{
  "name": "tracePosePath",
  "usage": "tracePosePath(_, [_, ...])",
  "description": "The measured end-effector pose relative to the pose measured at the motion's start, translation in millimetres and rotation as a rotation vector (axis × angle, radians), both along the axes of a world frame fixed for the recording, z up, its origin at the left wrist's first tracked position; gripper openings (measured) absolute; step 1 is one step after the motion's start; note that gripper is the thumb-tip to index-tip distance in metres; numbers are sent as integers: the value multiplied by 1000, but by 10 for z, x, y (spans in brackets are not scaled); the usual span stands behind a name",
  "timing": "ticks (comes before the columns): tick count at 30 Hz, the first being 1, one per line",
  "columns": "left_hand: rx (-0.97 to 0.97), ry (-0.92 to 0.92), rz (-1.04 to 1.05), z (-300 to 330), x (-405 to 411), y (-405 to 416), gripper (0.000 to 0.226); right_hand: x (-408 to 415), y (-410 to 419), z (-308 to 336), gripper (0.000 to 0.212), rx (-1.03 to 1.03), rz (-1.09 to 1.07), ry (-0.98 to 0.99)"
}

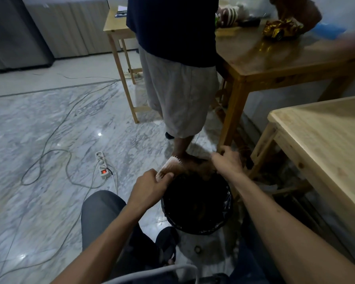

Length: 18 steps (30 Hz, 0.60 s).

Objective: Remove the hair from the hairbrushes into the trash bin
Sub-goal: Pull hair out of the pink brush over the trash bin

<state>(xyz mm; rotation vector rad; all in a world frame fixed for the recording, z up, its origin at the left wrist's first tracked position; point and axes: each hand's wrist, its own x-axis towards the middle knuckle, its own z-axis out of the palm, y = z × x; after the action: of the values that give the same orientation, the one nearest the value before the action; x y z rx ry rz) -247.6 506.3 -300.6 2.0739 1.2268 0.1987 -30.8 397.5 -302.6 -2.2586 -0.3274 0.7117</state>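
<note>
A pale hairbrush [169, 165] with short bristles is held over the far rim of the black-lined trash bin [223, 220]. My left hand [152, 184] grips the brush at its near end. My right hand [228, 160] is curled round a brown tuft of hair [201, 168] that stretches from the brush toward it, above the bin's far edge. The bin's inside is dark and its contents are hard to tell.
Another person [178, 64] stands just beyond the bin, one bare foot near its rim. A dark wooden table [275, 58] with a gold toy car [281, 29] is at the right rear, a light wooden table [326, 144] at right. A power strip [101, 165] and cables lie on the marble floor at left.
</note>
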Motion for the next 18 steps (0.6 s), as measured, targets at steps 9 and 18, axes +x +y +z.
tracePosePath(9, [-114,-64,-16,140,112,-46,64,-108,-126,148,27,264,532,257])
tracePosePath(18, [-267,-142,31,81,-164,111,58,177,-237,-33,28,15,4,-132])
